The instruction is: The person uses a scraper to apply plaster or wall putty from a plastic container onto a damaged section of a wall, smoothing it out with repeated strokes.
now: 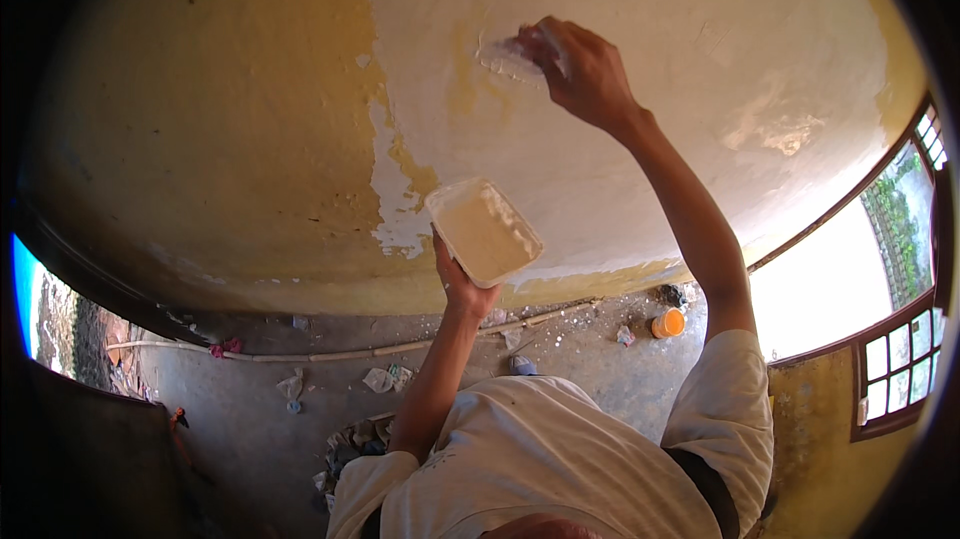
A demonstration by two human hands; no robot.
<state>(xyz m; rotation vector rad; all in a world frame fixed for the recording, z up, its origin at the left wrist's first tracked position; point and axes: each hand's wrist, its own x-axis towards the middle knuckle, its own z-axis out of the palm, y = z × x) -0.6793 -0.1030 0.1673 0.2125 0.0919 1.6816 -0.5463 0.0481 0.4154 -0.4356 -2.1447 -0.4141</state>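
My left hand [466, 287] grips a rectangular white plastic tub [487, 234] from below. The tub is tilted, its mouth toward me, with cream-coloured paste inside and lumps of it along the right wall. Up on the wall [640, 139], my right hand [585, 69] is closed around a pale, flat scraper [512, 61], which is partly hidden by the fingers and smeared by motion. Its edge is at the wall, where a ridge of wet paste shows. White paste covers the wall around it, while bare yellow paint [230, 119] shows to the left.
On the grey floor lie a long bamboo pole [400, 347], an orange bucket [668, 323] and several crumpled plastic scraps [380, 379]. A barred window [902, 364] and a bright opening [825, 279] are at the right. Another opening [75, 339] is at the far left.
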